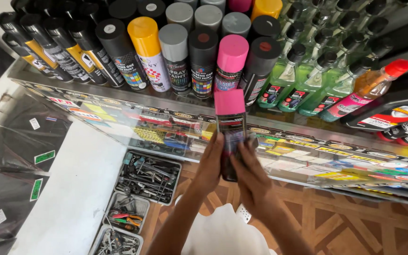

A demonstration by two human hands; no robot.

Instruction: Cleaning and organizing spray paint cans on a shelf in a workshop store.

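I hold a spray paint can (pixel 230 123) with a pink cap upright in front of me, above a glass counter (pixel 308 146). My left hand (pixel 210 163) wraps its left side and my right hand (pixel 251 177) grips its right side and lower part. On the counter behind it stand rows of spray cans, among them another pink-capped can (pixel 229 62), a yellow-capped one (pixel 146 52), grey-capped ones (pixel 176 56) and black-capped ones (pixel 203 61).
Green liquid bottles (pixel 303 80) with black caps fill the counter's right side, beside an orange bottle with a red cap (pixel 374 85). Grey trays of tools (pixel 149 175) lie on the floor at lower left. Black packets (pixel 20 141) hang at the left. Wooden patterned floor (pixel 355 226) lies below.
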